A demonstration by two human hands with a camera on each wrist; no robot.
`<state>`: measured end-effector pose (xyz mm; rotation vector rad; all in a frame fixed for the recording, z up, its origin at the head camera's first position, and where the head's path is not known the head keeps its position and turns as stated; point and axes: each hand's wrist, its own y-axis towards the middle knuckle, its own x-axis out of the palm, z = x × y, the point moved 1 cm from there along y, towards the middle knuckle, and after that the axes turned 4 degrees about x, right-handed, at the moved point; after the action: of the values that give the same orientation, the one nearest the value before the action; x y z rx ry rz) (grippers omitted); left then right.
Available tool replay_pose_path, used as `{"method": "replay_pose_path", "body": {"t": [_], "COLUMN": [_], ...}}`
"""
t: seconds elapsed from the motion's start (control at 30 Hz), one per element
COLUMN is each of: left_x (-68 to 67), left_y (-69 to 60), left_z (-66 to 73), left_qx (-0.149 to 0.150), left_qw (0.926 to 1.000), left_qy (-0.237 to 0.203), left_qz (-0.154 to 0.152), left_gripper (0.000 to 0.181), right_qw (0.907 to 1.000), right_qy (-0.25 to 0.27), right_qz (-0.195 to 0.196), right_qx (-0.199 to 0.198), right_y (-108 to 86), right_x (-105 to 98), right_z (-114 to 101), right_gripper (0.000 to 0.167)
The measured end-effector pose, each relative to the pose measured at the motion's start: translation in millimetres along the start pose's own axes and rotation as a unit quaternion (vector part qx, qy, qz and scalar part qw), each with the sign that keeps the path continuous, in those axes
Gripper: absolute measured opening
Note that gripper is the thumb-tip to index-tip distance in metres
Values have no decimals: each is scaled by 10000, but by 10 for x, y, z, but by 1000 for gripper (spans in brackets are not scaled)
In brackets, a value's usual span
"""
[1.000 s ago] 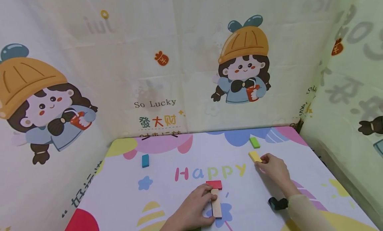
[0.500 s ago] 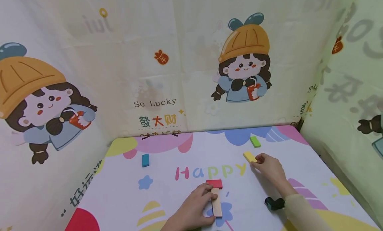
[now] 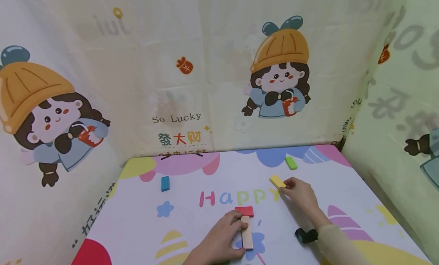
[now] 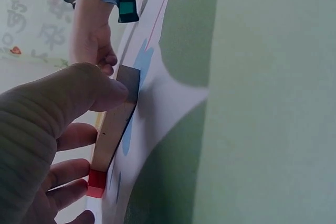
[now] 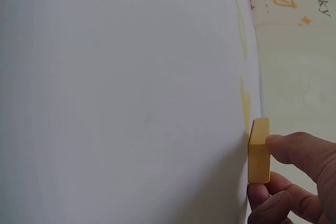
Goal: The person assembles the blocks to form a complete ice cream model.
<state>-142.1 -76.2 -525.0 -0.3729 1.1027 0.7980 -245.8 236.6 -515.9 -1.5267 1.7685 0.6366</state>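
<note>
My left hand [image 3: 219, 236] holds a plain wooden block [image 3: 247, 234] that lies lengthwise on the table, the thumb at its near end. Against the far end lies a red block [image 3: 244, 211] set crosswise, forming a T; a fingertip rests by it. The left wrist view shows the thumb on the wooden block [image 4: 113, 129] and fingers beside the red block [image 4: 96, 183]. My right hand [image 3: 302, 194] pinches a yellow block [image 3: 277, 182] over the printed word's last letter. In the right wrist view, thumb and fingers grip that yellow block [image 5: 259, 153] close to the tabletop.
A green block [image 3: 291, 163] lies near the back right of the table, and a blue block [image 3: 165, 183] at the left. Printed cloth walls [image 3: 219, 85] enclose the back and sides. A black wrist strap [image 3: 306, 235] is on the right wrist.
My right hand has moved left with the yellow block, from near the green block toward the printed word. The left hand, wooden block and red block have stayed put.
</note>
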Motion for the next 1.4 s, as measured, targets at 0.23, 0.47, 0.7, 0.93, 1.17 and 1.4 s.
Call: {"method": "replay_pose_path", "body": {"t": [0.23, 0.47, 0.7, 0.93, 1.17, 1.4], "left_x": [-10, -16, 0, 32, 40, 30], "left_y": [-10, -14, -20, -14, -9, -2], "left_z": [10, 20, 19, 12, -1, 2], "left_qx": [111, 347, 319, 175, 127, 135], "left_qw": [9999, 9984, 9986, 9995, 9997, 9996], "left_qy": [38, 290, 257, 140, 133, 160], "left_qz": [99, 339, 337, 217, 140, 174], "left_gripper": [47, 48, 47, 47, 48, 48], "right_qw": [9998, 9998, 9995, 9990, 9983, 9978], "right_qy": [72, 206, 286, 404, 530, 535], "right_qz": [90, -51, -122, -204, -193, -259], "right_qx": [-132, -69, -23, -61, -146, -292], "right_y": [-32, -61, -65, -57, -100, -66], "right_x": [63, 123, 223, 318, 362, 432], "right_z": [-64, -127, -209, -237, -317, -388], "right_gripper": [39, 39, 40, 38, 36, 34]}}
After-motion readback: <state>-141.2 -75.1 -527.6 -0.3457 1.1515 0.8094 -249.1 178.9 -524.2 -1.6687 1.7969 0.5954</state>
